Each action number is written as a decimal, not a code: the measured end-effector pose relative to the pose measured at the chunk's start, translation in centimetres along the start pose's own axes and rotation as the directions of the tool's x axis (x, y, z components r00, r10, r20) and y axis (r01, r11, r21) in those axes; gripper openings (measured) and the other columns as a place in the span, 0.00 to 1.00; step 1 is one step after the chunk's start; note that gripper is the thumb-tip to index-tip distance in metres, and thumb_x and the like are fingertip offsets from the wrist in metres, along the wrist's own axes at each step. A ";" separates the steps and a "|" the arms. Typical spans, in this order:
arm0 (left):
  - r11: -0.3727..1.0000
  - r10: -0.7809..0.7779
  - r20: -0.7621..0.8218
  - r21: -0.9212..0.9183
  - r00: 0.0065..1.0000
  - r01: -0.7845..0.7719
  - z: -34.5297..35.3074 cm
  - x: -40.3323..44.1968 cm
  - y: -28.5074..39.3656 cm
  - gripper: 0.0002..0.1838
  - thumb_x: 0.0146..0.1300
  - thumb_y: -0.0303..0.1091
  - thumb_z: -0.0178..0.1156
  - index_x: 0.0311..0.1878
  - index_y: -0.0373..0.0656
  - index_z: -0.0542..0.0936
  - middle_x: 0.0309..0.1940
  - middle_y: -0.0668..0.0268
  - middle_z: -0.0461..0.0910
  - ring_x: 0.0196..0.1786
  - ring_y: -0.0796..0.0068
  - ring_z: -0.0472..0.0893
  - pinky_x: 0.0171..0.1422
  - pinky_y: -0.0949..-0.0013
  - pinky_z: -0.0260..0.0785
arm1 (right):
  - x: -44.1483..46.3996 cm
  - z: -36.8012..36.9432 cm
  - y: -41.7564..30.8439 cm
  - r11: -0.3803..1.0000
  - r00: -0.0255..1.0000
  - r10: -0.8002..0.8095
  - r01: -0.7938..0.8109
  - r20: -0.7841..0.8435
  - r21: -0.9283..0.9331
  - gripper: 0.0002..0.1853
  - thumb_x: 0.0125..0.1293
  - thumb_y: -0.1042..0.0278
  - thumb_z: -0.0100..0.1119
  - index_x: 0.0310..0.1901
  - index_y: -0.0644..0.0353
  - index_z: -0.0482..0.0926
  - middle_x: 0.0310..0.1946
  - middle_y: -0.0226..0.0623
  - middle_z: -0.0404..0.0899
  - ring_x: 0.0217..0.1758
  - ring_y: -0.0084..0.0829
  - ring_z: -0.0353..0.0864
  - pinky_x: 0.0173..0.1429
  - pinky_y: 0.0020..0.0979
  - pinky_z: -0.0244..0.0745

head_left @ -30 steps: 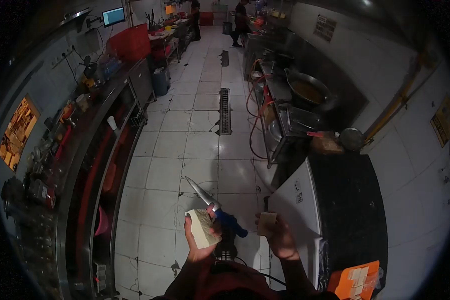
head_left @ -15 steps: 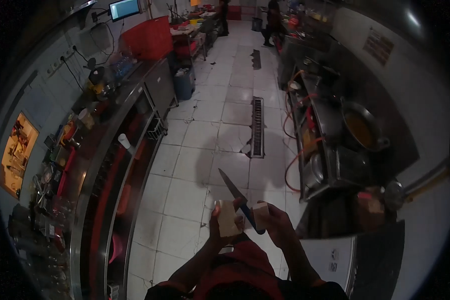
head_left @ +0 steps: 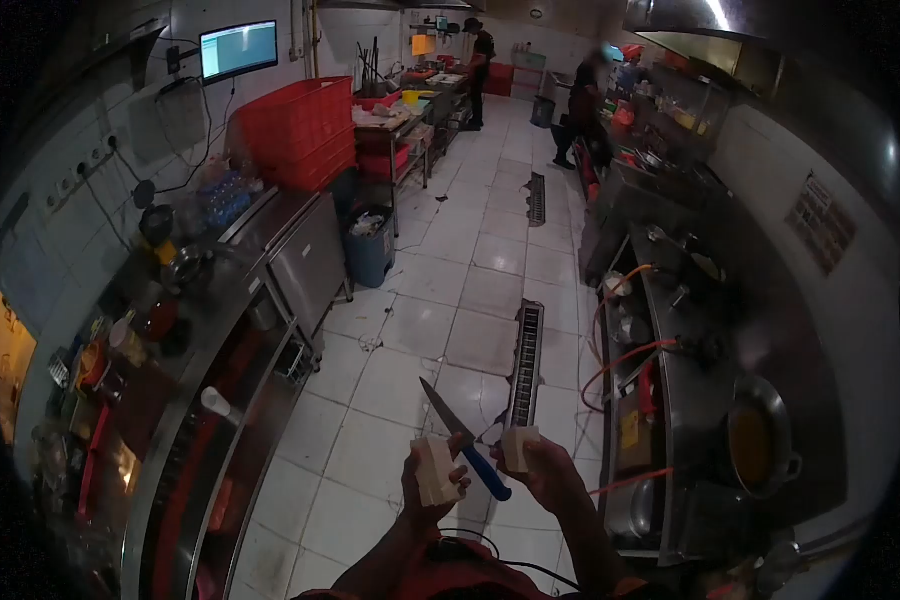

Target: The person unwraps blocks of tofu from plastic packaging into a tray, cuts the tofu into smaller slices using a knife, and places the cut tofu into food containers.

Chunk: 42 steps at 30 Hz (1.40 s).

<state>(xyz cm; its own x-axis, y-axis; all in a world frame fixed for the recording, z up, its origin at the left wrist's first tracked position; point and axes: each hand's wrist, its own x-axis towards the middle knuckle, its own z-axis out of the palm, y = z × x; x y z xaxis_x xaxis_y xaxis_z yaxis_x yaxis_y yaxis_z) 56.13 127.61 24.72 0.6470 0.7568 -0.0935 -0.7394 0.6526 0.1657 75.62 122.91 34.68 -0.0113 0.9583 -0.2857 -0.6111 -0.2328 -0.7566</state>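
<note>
My left hand (head_left: 417,484) is closed around a pale, cream-coloured rectangular block (head_left: 434,474). A line runs along the block, so it may be more than one piece. A smaller pale block (head_left: 516,449) is gripped in the fingers of my right hand (head_left: 553,476). Between the two hands is a kitchen knife (head_left: 452,416), its blade pointing forward and left. Its blue handle (head_left: 486,474) slants back toward my right hand. Fingers of my left hand appear to touch the knife near the blade's base; exactly how it is held is unclear.
A metal counter with shelves (head_left: 195,340) runs along the left. On the right is a stove bench with a large pan (head_left: 760,440) and orange hoses. A floor drain (head_left: 526,365), a bin (head_left: 370,250) and red crates (head_left: 295,135) lie ahead. Two people stand farther off.
The view has tilted up, showing more of the room ahead. Both hands still hold their blocks, now turned slightly. More of the knife's blue handle shows.
</note>
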 end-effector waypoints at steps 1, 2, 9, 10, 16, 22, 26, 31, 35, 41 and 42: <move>1.000 -0.015 0.009 -0.001 1.000 0.015 -0.1 3.0 1.6 0.44 0.58 0.65 0.55 0.69 0.41 0.61 0.55 0.69 0.68 0.35 0.73 0.69 0.43 0.65 0.66 | 3.1 -0.9 -0.8 1.000 1.000 0.017 -0.017 -0.009 0.007 0.27 0.64 0.59 0.54 0.59 0.69 0.65 0.49 0.45 0.75 0.53 0.40 0.77 0.60 0.38 0.71; 0.999 -0.036 0.000 -0.016 0.999 0.036 -0.3 5.7 2.9 0.44 0.58 0.65 0.55 0.68 0.42 0.61 0.53 0.69 0.67 0.35 0.73 0.69 0.42 0.66 0.66 | 5.9 -1.7 -1.6 0.999 0.999 0.031 -0.030 -0.027 0.019 0.27 0.65 0.59 0.54 0.60 0.68 0.65 0.48 0.45 0.75 0.52 0.39 0.77 0.59 0.38 0.71; 0.977 -0.208 -0.083 -0.064 0.975 0.203 2.1 27.9 9.6 0.42 0.57 0.67 0.54 0.66 0.44 0.64 0.38 0.64 0.70 0.33 0.70 0.71 0.42 0.65 0.68 | 24.3 -5.4 -7.1 0.820 0.996 0.085 -0.072 0.003 0.567 0.22 0.70 0.57 0.47 0.57 0.66 0.66 0.45 0.44 0.74 0.45 0.32 0.77 0.47 0.32 0.76; 0.966 -0.242 -0.062 -0.104 0.968 0.235 2.4 30.8 10.4 0.42 0.57 0.67 0.54 0.66 0.44 0.64 0.38 0.63 0.70 0.34 0.69 0.71 0.42 0.65 0.69 | 26.9 -5.2 -7.8 0.801 0.992 0.123 -0.088 -0.018 0.592 0.22 0.71 0.57 0.47 0.57 0.67 0.64 0.45 0.44 0.74 0.42 0.31 0.76 0.43 0.30 0.76; 0.948 -0.227 -0.032 -0.234 0.973 0.214 0.2 48.6 16.6 0.42 0.59 0.65 0.54 0.67 0.44 0.62 0.39 0.61 0.71 0.33 0.67 0.71 0.38 0.62 0.69 | 43.3 -8.6 -17.0 0.766 0.984 0.175 -0.143 0.010 0.626 0.24 0.71 0.53 0.47 0.60 0.62 0.63 0.42 0.41 0.73 0.36 0.29 0.73 0.35 0.28 0.76; 0.993 -0.027 -0.106 -0.119 0.994 0.015 0.9 66.0 24.0 0.42 0.59 0.63 0.55 0.65 0.37 0.63 0.44 0.67 0.71 0.33 0.69 0.70 0.37 0.65 0.67 | 60.3 -14.1 -29.0 0.837 0.976 0.154 -0.047 -0.151 0.545 0.21 0.70 0.49 0.49 0.59 0.49 0.66 0.37 0.35 0.72 0.33 0.28 0.74 0.31 0.27 0.74; 0.994 0.013 -0.141 -0.102 0.990 -0.027 1.0 77.3 27.8 0.40 0.59 0.61 0.56 0.64 0.37 0.65 0.43 0.69 0.71 0.34 0.72 0.69 0.40 0.66 0.65 | 71.4 -19.9 -33.3 0.861 0.965 0.191 -0.077 -0.179 0.503 0.16 0.69 0.49 0.52 0.53 0.45 0.70 0.31 0.32 0.72 0.26 0.27 0.73 0.25 0.27 0.72; 0.999 -0.021 -0.209 -0.033 0.978 0.015 0.2 93.6 31.8 0.44 0.56 0.64 0.57 0.65 0.37 0.63 0.44 0.71 0.68 0.32 0.74 0.69 0.37 0.69 0.64 | 83.9 -27.4 -38.2 0.829 0.947 0.215 -0.047 -0.240 0.558 0.14 0.69 0.50 0.53 0.47 0.49 0.74 0.29 0.36 0.76 0.25 0.31 0.75 0.26 0.29 0.73; 0.996 -0.049 -0.274 0.063 0.960 0.069 1.3 106.6 34.0 0.45 0.56 0.64 0.58 0.66 0.37 0.64 0.43 0.71 0.67 0.32 0.74 0.69 0.37 0.68 0.65 | 91.4 -30.7 -44.9 0.821 0.913 0.213 0.025 -0.347 0.570 0.16 0.66 0.49 0.55 0.48 0.49 0.74 0.28 0.35 0.75 0.26 0.31 0.75 0.27 0.29 0.73; 0.983 -0.163 -0.225 0.041 0.961 0.176 3.7 125.4 36.7 0.39 0.58 0.60 0.57 0.63 0.38 0.66 0.41 0.68 0.69 0.33 0.70 0.69 0.39 0.65 0.65 | 101.9 -36.7 -54.0 0.851 0.873 0.044 0.221 -0.486 0.476 0.16 0.68 0.50 0.54 0.51 0.47 0.73 0.28 0.32 0.74 0.27 0.29 0.76 0.26 0.28 0.72; 0.981 -0.175 -0.226 0.042 0.958 0.189 3.9 128.6 36.9 0.39 0.58 0.60 0.57 0.63 0.38 0.66 0.41 0.68 0.69 0.33 0.70 0.69 0.39 0.65 0.65 | 104.0 -38.5 -55.1 0.874 0.888 0.007 0.218 -0.460 0.434 0.16 0.69 0.53 0.52 0.53 0.48 0.72 0.29 0.30 0.75 0.29 0.27 0.76 0.27 0.28 0.73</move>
<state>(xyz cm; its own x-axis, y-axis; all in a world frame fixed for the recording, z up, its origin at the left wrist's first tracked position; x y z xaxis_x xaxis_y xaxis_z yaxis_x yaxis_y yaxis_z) 112.78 248.80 22.65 0.7072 0.6197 -0.3404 -0.5955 0.7816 0.1858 138.64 229.00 24.01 0.3495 0.7727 -0.5299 -0.8803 0.0771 -0.4682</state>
